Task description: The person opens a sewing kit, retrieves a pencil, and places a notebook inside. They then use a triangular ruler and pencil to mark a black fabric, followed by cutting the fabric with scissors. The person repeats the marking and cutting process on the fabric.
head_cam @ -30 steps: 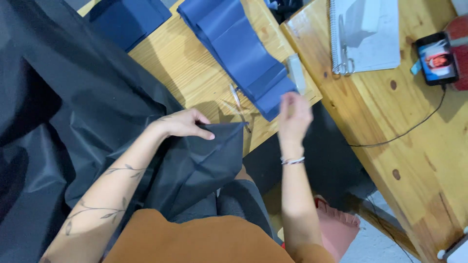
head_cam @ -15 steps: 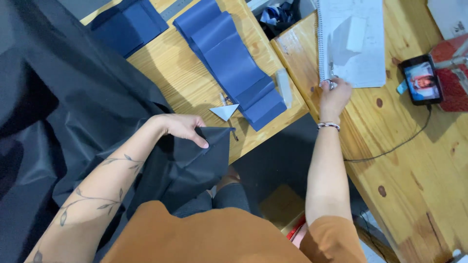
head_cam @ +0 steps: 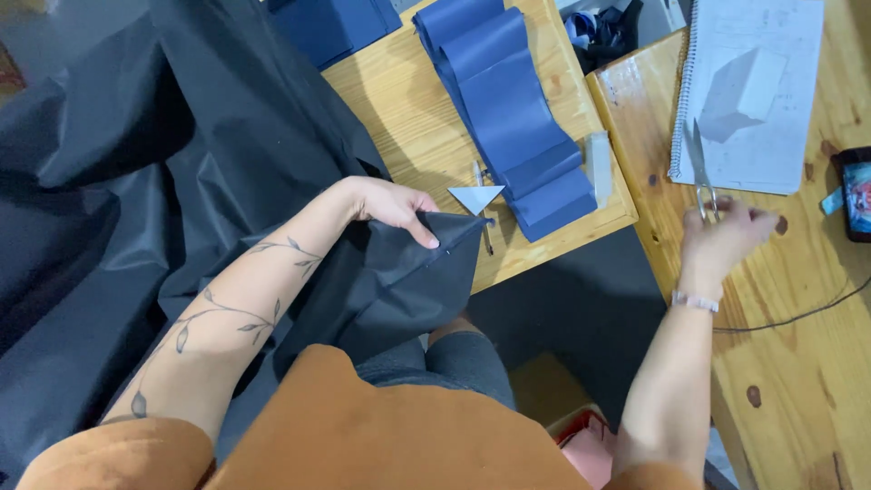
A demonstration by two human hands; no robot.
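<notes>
My left hand [head_cam: 392, 207] pinches the corner of a large black fabric sheet [head_cam: 227, 163], holding it down at the front edge of the wooden table [head_cam: 408, 109]. The sheet drapes off the table over my lap. My right hand [head_cam: 726, 234] reaches out to the right-hand wooden table [head_cam: 798, 299], its fingers closed on the handles of metal scissors [head_cam: 699, 168]. The scissor blades point away from me and lie over the edge of a spiral notebook [head_cam: 758, 91]. The right hand is blurred by motion.
A long blue fabric strip [head_cam: 517, 118] lies in folds on the left table, with a small grey triangle [head_cam: 475, 197], a pen [head_cam: 482, 213] and a white block [head_cam: 599, 168] beside it. A phone [head_cam: 856, 195] with a cable sits at the far right.
My right hand has moved from the blue strip across to the right table and closed on the scissors by the notebook. My left hand stays on the black fabric corner.
</notes>
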